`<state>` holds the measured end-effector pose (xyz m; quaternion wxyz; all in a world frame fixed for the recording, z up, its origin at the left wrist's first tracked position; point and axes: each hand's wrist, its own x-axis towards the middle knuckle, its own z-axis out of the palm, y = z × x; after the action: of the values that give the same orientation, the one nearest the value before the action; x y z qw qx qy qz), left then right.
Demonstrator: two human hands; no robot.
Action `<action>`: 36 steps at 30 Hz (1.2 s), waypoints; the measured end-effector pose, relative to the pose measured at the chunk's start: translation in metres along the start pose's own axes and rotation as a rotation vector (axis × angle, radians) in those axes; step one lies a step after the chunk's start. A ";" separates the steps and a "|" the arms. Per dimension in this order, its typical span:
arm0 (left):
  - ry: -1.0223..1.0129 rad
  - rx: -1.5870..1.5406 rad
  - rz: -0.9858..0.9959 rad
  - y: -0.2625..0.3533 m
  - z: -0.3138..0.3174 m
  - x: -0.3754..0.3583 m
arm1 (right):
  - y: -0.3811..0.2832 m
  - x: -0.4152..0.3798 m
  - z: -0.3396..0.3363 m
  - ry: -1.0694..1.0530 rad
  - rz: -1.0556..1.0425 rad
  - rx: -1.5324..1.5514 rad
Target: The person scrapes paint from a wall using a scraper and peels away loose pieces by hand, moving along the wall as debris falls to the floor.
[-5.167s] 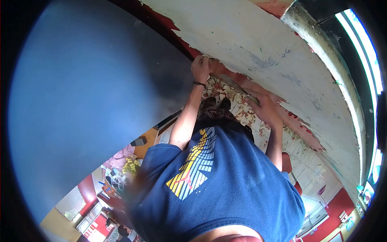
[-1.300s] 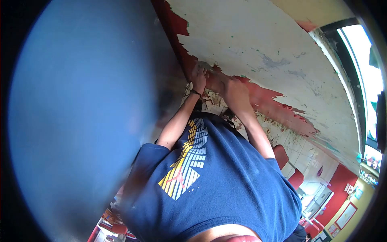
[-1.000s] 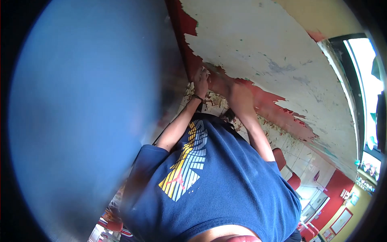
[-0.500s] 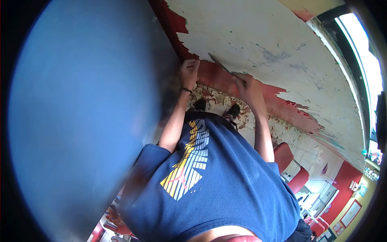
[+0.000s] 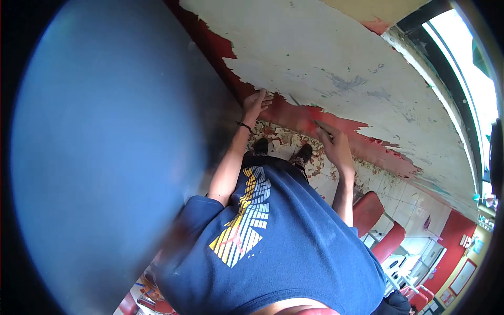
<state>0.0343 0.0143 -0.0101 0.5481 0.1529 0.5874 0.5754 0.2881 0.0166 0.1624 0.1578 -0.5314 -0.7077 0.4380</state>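
this was an indoor room, perhaps a small shop or eatery, though which could not be told for sure. red chairs stood on a pale tiled floor at lower right, near a framed sheet on a yellow wall and a bright window at upper right. the ragged red paint and scattered flakes showed a place with its walls stripped.
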 end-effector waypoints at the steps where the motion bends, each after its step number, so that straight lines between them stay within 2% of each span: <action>1: -0.005 -0.012 -0.007 -0.004 0.002 0.001 | 0.004 -0.002 0.002 0.003 -0.037 -0.017; 2: -0.009 -0.021 -0.016 -0.007 0.003 0.002 | 0.013 -0.003 0.007 0.012 -0.028 -0.014; 4: -0.032 -0.030 0.025 -0.012 0.004 0.000 | 0.008 -0.008 0.015 0.022 -0.143 -0.073; 5: -0.054 -0.046 0.074 -0.013 0.006 0.000 | 0.004 -0.014 0.011 -0.080 -0.016 0.044; 7: -0.053 -0.136 0.158 -0.026 0.005 0.006 | 0.037 -0.015 0.027 0.005 -0.191 -0.022; 9: -0.033 -0.107 0.187 -0.017 0.013 0.004 | 0.027 -0.019 0.016 -0.168 -0.037 -0.035; 10: -0.026 -0.048 0.188 -0.016 0.013 0.006 | 0.030 -0.022 0.013 -0.107 0.007 -0.034; 13: -0.007 0.117 0.222 -0.020 0.000 0.018 | 0.045 -0.034 -0.001 -0.119 -0.042 -0.101; 14: -0.041 0.126 0.221 -0.021 -0.011 0.026 | 0.046 -0.040 -0.008 -0.055 -0.040 -0.075; 16: -0.264 0.469 0.415 -0.020 -0.029 0.032 | 0.056 -0.047 -0.019 0.024 -0.033 -0.039; 17: -0.282 0.480 0.412 -0.025 -0.031 0.027 | 0.067 -0.054 -0.024 0.093 0.005 -0.011; 18: -0.406 0.631 0.341 -0.028 -0.030 0.018 | 0.077 -0.060 -0.029 0.160 0.040 0.018; 19: -0.527 0.781 0.269 -0.032 -0.029 0.010 | 0.080 -0.067 -0.038 0.159 0.115 0.085; 21: -0.613 0.846 0.205 -0.064 -0.029 0.002 | 0.097 -0.081 -0.051 0.211 0.151 0.121; 22: -0.630 0.858 0.206 -0.076 -0.021 -0.001 | 0.106 -0.089 -0.057 0.247 0.188 0.145; 24: -0.653 1.259 0.283 -0.098 -0.002 -0.016 | 0.124 -0.104 -0.069 0.292 0.186 0.116; 25: -0.662 1.270 0.278 -0.099 0.018 -0.028 | 0.129 -0.111 -0.077 0.301 0.256 0.133; 26: -0.704 1.235 0.272 -0.090 0.047 -0.042 | 0.134 -0.117 -0.083 0.305 0.324 0.151; 28: -0.787 1.176 0.312 -0.097 0.088 -0.049 | 0.146 -0.126 -0.094 0.343 0.299 0.194; 30: -0.820 1.155 0.346 -0.108 0.126 -0.054 | 0.153 -0.134 -0.109 0.333 0.414 0.208; 32: -0.874 1.059 0.213 -0.102 0.175 -0.066 | 0.174 -0.142 -0.116 0.313 0.471 0.265; 33: -0.853 1.061 0.207 -0.111 0.194 -0.066 | 0.183 -0.145 -0.121 0.308 0.529 0.317; 35: -0.787 0.851 0.287 -0.129 0.230 -0.069 | 0.197 -0.157 -0.139 0.275 0.495 0.290; 36: -0.768 0.850 0.291 -0.129 0.256 -0.074 | 0.207 -0.158 -0.152 0.268 0.461 0.259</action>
<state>0.3287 0.0470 -0.0175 0.5276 0.6355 0.4990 0.2623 0.5807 -0.0448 0.1238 0.2127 -0.7066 -0.4794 0.4750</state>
